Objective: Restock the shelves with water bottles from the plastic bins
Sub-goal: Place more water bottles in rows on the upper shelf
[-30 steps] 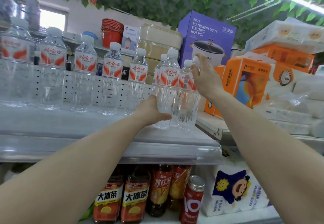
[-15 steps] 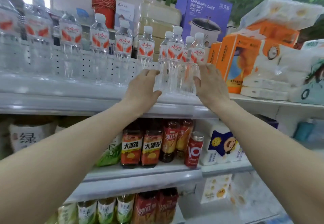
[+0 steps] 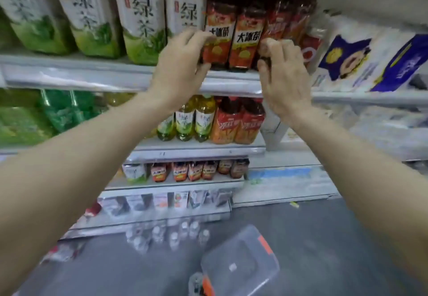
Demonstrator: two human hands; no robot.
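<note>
Several small water bottles with white caps stand in a cluster on the grey floor at the foot of the shelving. Beside them lies a clear plastic bin with orange latches. Both my hands are raised in front of the iced tea shelf and hold nothing. My left hand hangs with loosely curled fingers before the red iced tea bottles. My right hand is level with it, fingers loosely bent. The top shelf with the stocked water bottles is out of view.
Green tea bottles fill the shelf to the left. Lower shelves carry smaller tea bottles and drink cartons. Wrapped tissue packs sit to the right. The view is blurred by motion.
My hands have let go of the water bottles on the top shelf and come down. The view has tilted down to the lower shelves and the floor.
</note>
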